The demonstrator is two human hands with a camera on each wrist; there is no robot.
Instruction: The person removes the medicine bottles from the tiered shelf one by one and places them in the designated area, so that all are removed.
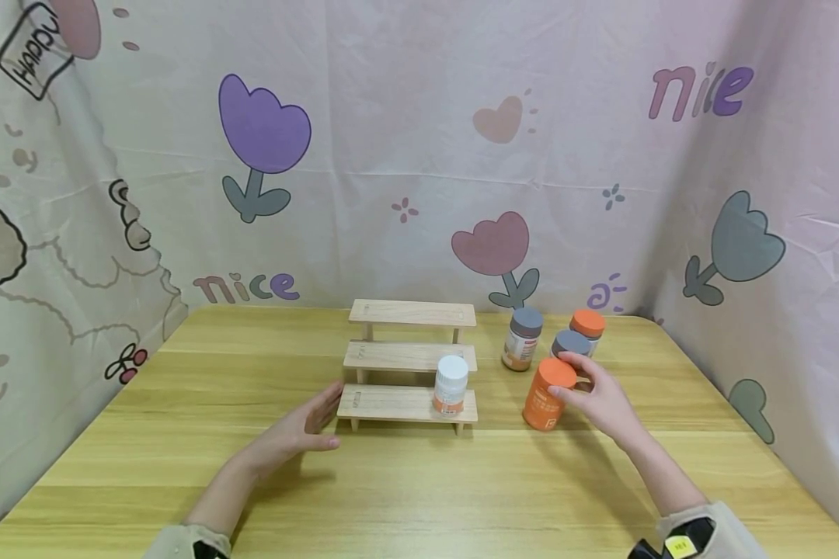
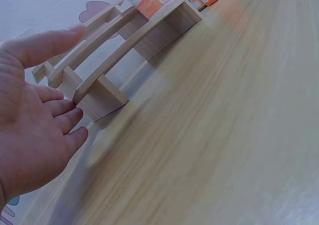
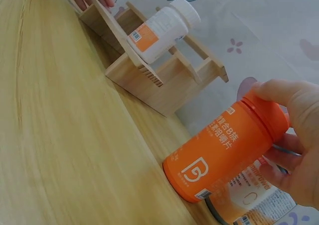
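Observation:
My right hand [image 1: 601, 400] pinches the orange cap of an orange supplement bottle [image 1: 543, 405], thumb on one side and fingers on the other. In the right wrist view this bottle's base is close to the tabletop; whether it touches cannot be told. My left hand [image 1: 297, 429] is at the left end of a three-step wooden shelf [image 1: 384, 404]. Its fingers are extended, with fingertips at the lowest step's end in the left wrist view. A white bottle [image 1: 451, 379] with an orange-and-white label stands upright at the right of the lowest step.
Behind the orange bottle stand a grey-capped bottle [image 1: 522, 341], a second grey-capped bottle [image 1: 569, 341] partly hidden by my right hand, and another orange-capped bottle [image 1: 589, 321]. A printed cloth [image 1: 391, 155] hangs behind the wooden table [image 1: 419, 497].

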